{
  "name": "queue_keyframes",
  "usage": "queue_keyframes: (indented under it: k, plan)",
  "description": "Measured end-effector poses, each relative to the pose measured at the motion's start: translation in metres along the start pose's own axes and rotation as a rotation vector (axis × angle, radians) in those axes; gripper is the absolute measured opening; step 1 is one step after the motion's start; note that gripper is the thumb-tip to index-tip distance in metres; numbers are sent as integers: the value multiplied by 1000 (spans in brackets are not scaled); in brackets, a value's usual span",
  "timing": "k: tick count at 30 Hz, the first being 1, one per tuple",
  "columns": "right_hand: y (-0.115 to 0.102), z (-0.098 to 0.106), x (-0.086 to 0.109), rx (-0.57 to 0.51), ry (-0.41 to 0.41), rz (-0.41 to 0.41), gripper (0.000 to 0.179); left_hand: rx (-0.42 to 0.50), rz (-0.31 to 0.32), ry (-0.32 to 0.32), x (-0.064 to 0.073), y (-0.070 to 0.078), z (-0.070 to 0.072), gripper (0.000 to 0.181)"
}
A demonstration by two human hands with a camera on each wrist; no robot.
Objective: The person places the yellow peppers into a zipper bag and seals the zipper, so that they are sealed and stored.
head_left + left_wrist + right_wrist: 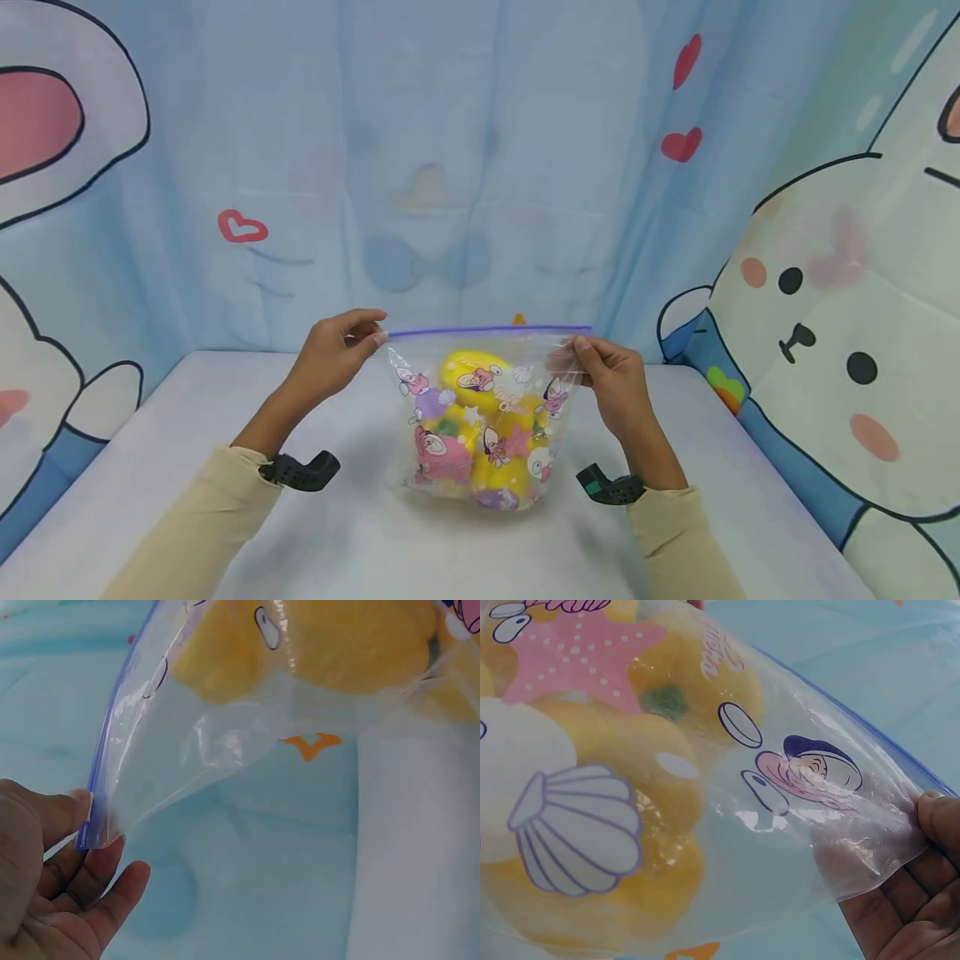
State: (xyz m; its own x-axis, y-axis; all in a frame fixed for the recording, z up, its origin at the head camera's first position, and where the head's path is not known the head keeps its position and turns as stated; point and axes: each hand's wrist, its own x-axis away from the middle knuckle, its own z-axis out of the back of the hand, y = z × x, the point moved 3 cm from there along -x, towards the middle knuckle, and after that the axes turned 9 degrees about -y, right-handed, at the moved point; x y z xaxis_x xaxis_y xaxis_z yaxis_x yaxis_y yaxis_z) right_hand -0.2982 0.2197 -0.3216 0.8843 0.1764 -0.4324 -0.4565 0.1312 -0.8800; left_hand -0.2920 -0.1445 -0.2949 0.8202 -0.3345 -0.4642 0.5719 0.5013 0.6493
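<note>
A clear zip bag (431,425) with printed cartoon shells, starfish and figures stands upright on the table, its purple zip strip (487,330) along the top. Rounded yellow things (472,362) with a soft look fill it; a bit of green shows among them, but their kind is hard to tell through the print. My left hand (335,354) pinches the strip's left end between thumb and fingers, beside a small white piece in the left wrist view. At the upper right corner, my right hand (615,379) pinches the bag's film just below the strip.
The white table (345,533) ends at a light blue curtain (450,167) with hearts behind the bag. Cartoon-printed cloth (817,333) hangs at both sides. Black wrist devices (300,472) sit over beige sleeves (195,525).
</note>
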Motion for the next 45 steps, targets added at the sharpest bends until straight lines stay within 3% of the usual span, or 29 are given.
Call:
queue_keyframes:
  k: [6, 11, 14, 17, 21, 25, 29, 32, 35, 37, 41, 45]
  plan:
    - [0, -4, 4, 2, -16, -15, 41, 264, 164, 0, 11, -20, -13, 55]
    - [0, -3, 5, -33, -32, 3, 37, 594, 242, -137, 17, -32, -38, 75]
    - [1, -3, 5, -67, -39, -7, 34, 698, 231, -223, 24, -34, -56, 82]
    - [4, -3, 4, -94, -44, -38, 34, 690, 220, -311, 32, -35, -73, 96]
    - [12, -4, 3, -97, -56, -87, 42, 631, 255, -415, 40, -36, -91, 111]
    - [26, -7, 1, -30, -120, -179, 56, 613, 286, -429, 45, -39, -103, 112]
    - [50, -13, 3, 45, -382, -285, 70, 569, 377, -354, 48, -41, -108, 108]
    - [66, -16, 9, -25, -671, -318, 81, 540, 457, -285, 46, -41, -110, 105]
    - [78, -18, 15, -107, -818, -357, 85, 536, 476, -237, 44, -38, -113, 103]
    - [84, -22, 15, -180, -822, -387, 79, 570, 448, -234, 43, -37, -116, 105]
    - [94, -30, 12, -246, -716, -451, 64, 644, 381, -273, 43, -38, -123, 112]
    - [98, -34, 12, -279, -654, -454, 65, 634, 406, -297, 43, -41, -129, 91]
